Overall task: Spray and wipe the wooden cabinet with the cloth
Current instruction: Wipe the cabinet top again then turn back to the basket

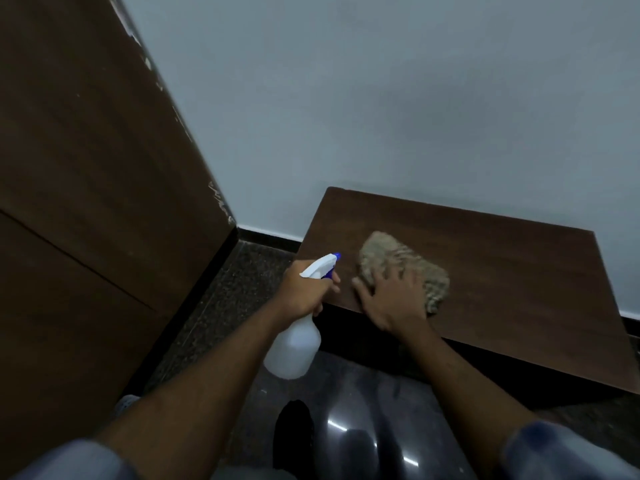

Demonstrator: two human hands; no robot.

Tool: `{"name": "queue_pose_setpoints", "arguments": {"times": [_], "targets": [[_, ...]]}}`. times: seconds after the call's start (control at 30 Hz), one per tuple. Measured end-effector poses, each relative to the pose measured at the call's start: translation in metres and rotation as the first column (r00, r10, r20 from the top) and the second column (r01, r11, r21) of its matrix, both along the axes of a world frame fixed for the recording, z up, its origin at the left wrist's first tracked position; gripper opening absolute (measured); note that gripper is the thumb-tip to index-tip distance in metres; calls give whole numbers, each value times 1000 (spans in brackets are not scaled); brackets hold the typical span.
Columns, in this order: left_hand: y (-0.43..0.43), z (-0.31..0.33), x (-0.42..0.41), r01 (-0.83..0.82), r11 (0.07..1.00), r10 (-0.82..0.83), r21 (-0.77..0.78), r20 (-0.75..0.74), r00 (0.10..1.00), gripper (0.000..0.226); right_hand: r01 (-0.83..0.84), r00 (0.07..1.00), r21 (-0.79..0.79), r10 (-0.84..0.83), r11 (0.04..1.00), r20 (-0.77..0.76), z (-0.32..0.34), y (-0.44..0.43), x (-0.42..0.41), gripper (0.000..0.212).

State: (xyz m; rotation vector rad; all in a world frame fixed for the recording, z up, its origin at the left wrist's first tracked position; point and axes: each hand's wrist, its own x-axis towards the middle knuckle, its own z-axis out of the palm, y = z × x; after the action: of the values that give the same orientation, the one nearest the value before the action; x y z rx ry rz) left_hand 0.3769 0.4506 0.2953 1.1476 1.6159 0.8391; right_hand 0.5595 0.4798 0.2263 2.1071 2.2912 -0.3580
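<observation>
Left hand (303, 292) fingers grip the spray bottle (294, 349); right hand (393, 297), fingers spread, presses cloth (382, 252) onto cabinet (512, 271).

Your cloth (408, 268) lies on the cabinet (502, 282) toward its near left corner under your right hand (391, 301), your left hand (301, 294) holds the bottle (296, 348) just left of it over the floor (221, 306), a panel (86, 150) stands at left and the wall (381, 98) behind.

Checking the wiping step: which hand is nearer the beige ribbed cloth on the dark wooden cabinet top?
Right. The right hand rests on the beige ribbed cloth; the left hand is apart to its left, gripping the white spray bottle.
</observation>
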Motion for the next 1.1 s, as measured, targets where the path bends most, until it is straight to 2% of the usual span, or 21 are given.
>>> {"name": "queue_pose_setpoints", "arguments": {"times": [0.03,0.1,0.13,0.17,0.2,0.27,0.33,0.37,0.4,0.43,0.5,0.57,0.7,0.8,0.87,0.97,1.03,1.1], "targets": [[5,0,-6,5,1000,-5,-12,1,1000,22,-168,985,19,169,986,-21,-2,-2,-17,75],[14,0,-18,31,999,-31,-41,-7,999,19,-481,876,70,483,874,-16,-3,17,-31,71],[17,0,-24,47,998,-47,-52,-14,999,18,-565,823,113,568,817,12,-5,40,-32,68],[21,-1,-31,59,997,-60,-56,-18,998,19,-563,825,148,564,813,34,-8,68,-30,66],[23,-1,-36,65,996,-67,-58,-26,997,20,-483,875,152,482,862,47,-10,93,-27,65],[32,-3,-41,50,997,-53,-55,-48,997,18,-182,983,107,182,978,8,-16,130,-20,65],[44,-3,-44,-1,999,-2,-44,-64,998,17,71,995,100,-63,992,-77,-19,132,-26,66],[52,-4,-46,-30,999,27,-39,-67,997,16,102,991,135,-88,986,-102,-22,122,-34,67],[61,-3,-46,-49,998,46,-41,-72,996,16,55,991,175,-33,983,-127,-24,107,-42,68],[70,-3,-46,-56,997,52,-50,-77,996,15,-63,987,197,91,978,-135,-28,97,-50,68],[84,-1,-44,-52,997,47,-53,-80,996,17,-356,920,173,377,918,-108,-26,101,-63,68],[94,2,-37,-32,999,29,-40,-68,997,18,-428,893,155,443,890,-79,-16,140,-70,67],[101,13,-17,30,999,-31,-19,-59,998,21,-225,969,95,233,970,-81,-13,194,-38,58],[99,20,1,56,998,-57,-28,-28,998,22,-206,971,103,216,973,-101,-12,168,27,58],[97,23,20,76,996,-76,-37,-3,997,22,-156,982,100,165,983,-94,-12,149,94,59],[92,24,65,150,988,-150,-45,11,989,22,59,997,122,-52,991,-57,-16,123,216,60],[85,26,101,189,981,-188,-48,29,982,21,221,974,115,-214,968,-72,-17,109,287,61],[78,29,133,210,977,-207,-42,66,976,21,316,948,115,-309,942,-74,-17,100,329,62]]}}
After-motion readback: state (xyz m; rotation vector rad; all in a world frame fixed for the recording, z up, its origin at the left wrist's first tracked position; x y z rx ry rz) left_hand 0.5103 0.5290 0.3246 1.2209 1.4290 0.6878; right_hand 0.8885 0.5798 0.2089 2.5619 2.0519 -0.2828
